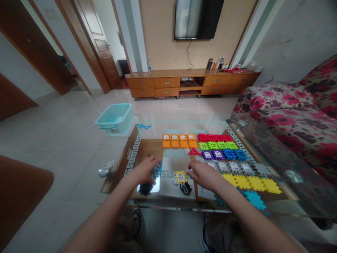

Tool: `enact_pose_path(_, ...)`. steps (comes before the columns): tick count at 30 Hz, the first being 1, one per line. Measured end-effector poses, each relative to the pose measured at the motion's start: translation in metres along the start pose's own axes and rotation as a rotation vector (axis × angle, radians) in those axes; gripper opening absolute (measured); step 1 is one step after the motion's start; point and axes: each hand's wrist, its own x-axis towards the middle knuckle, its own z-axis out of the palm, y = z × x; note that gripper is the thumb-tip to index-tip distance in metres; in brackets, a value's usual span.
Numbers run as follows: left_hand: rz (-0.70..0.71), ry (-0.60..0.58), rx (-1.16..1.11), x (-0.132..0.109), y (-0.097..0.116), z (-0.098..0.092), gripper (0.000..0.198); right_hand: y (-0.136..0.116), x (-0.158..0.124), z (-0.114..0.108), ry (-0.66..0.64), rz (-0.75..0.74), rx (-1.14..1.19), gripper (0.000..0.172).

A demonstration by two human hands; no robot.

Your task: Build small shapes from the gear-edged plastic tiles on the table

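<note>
Person seated at the near edge of a glass-topped coffee table (133, 160) with a white Greek-key border. Left hand (144, 171) curves over a small cluster of blue interlocking plastic pieces (157, 171) towards the near left corner, fingers bent downward. Whether it pinches them I cannot tell; the fingers hide the contact. Right hand (204, 174) hangs palm down, fingers spread, gripping nothing, just beside a yellow plastic window tile (180, 177) and a small black toy with round white eyes (185, 188).

Towards the far right corner, notched plastic tiles lie in 6 colour bands: orange window tiles (179, 141), red tiles (215, 137), green tiles (217, 146), purple and blue tiles (221, 155), grey tiles (229, 168) and yellow tiles (250, 183). Grouping by colour appears to keep like pieces together, leaving the near middle free for handling. A turquoise plastic basket (113, 117) sits on the tiled floor beyond the left edge, within reach of neither hand.
</note>
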Motion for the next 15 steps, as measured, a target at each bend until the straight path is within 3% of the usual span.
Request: enact_pose_path(15, -0.021, 0.096, -0.052, 0.0024, -0.0009, 0.0044, 0.067, -0.0043, -0.0013, -0.0034, -0.011, 0.015, 0.015, 0.022)
